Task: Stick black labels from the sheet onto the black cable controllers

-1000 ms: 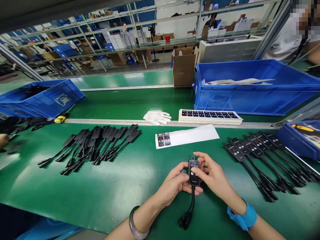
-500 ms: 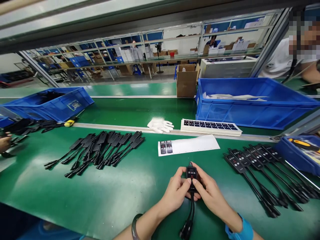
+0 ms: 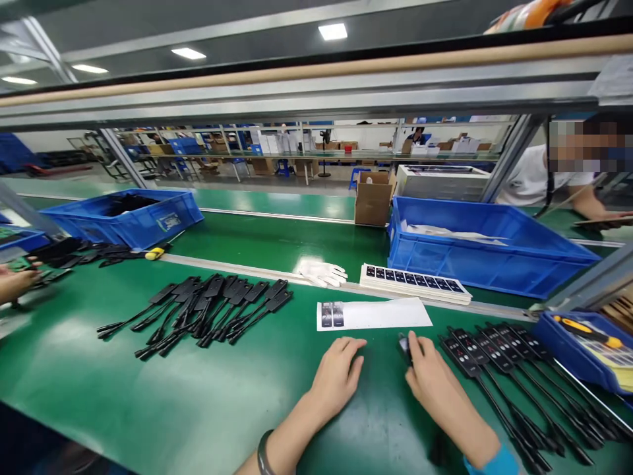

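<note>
The right hand (image 3: 430, 373) had it, thumb and fingers closed round a black controller (image 3: 404, 346), most of it hidden, over the right half of the bench (image 3: 237, 396)! Whether it touched the surface, you couldn't tell. Just beside it, towards the bench's right edge, lay a row of printed controllers (image 3: 459, 355). And the left hand (image 3: 339, 369)? Fingers loosely bent, thumb apart, nothing visible in the grip, nearer the bench's middle! Beyond both hands, towards the far edge, lay a white sheet (image 3: 386, 314), two dark labels at its left end; a heap of plain controllers (image 3: 213, 287) spread across the left half.
</note>
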Demonstrator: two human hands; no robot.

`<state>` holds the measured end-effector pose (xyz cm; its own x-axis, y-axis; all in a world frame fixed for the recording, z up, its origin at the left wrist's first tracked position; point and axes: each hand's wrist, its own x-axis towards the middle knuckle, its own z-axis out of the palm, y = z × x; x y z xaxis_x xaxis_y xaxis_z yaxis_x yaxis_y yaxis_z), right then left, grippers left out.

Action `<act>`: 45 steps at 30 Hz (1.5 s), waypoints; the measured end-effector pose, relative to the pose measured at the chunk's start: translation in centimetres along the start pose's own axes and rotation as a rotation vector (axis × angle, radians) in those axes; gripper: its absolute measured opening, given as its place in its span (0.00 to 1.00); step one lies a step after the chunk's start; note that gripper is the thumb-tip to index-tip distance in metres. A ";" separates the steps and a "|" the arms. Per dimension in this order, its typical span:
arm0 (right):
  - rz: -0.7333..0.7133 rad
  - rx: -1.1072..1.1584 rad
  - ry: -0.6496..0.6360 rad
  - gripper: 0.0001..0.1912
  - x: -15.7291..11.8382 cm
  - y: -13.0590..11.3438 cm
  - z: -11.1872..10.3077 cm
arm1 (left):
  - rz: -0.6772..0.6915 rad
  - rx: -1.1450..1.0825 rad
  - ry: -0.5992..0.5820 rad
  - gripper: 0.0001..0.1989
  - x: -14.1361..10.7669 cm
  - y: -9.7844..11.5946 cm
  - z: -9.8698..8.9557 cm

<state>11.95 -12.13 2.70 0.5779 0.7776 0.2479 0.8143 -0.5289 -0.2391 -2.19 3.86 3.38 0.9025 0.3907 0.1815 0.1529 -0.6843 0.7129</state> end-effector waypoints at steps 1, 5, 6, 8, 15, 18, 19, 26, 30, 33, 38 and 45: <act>0.021 -0.081 0.020 0.27 0.5 0.5 -0.1 | -0.006 0.184 0.050 0.18 0.2 -0.5 -0.4; -0.037 -0.064 0.070 0.24 4.0 -0.5 0.3 | -0.142 0.486 0.123 0.27 0.9 -2.5 -0.9; -0.083 -0.015 0.060 0.22 5.3 -1.4 0.7 | -0.162 0.493 0.128 0.30 1.0 -2.9 -0.9; -0.165 0.092 0.042 0.19 8.1 -3.5 1.9 | -0.186 0.517 0.131 0.33 1.0 -3.3 -0.7; -0.178 0.445 0.081 0.08 13.2 -7.6 5.7 | -0.189 0.565 0.167 0.35 0.9 -3.3 -0.8; -0.153 0.595 0.116 0.10 12.0 -7.4 4.6 | -0.185 0.559 0.199 0.34 1.3 -3.4 -1.3; -0.140 0.645 0.132 0.11 11.4 -7.1 3.9 | -0.187 0.555 0.216 0.33 1.6 -3.5 -1.6; 0.083 0.983 0.207 0.12 5.3 -4.3 0.1 | -0.463 0.567 0.515 0.23 2.8 -6.5 -6.1; 0.185 1.103 0.152 0.13 1.9 -3.0 0.2 | -0.624 0.508 0.582 0.20 2.2 -7.8 -8.0; 0.225 1.100 0.130 0.13 0.7 -2.6 0.7 | -0.620 0.424 0.546 0.18 1.6 -7.1 -8.3; 0.211 1.125 0.131 0.12 0.1 -2.8 0.5 | -0.457 0.169 0.414 0.14 1.1 -3.9 -6.8; 0.227 1.167 0.169 0.12 0.2 -4.0 -1.2 | -0.393 -0.861 0.008 0.20 -0.1 0.6 -1.3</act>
<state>8.92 -10.24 4.81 0.7728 0.6057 0.1897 0.2033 0.0469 -0.9780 -2.70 4.25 4.68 0.8464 0.5028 -0.1756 0.0927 0.1856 0.9783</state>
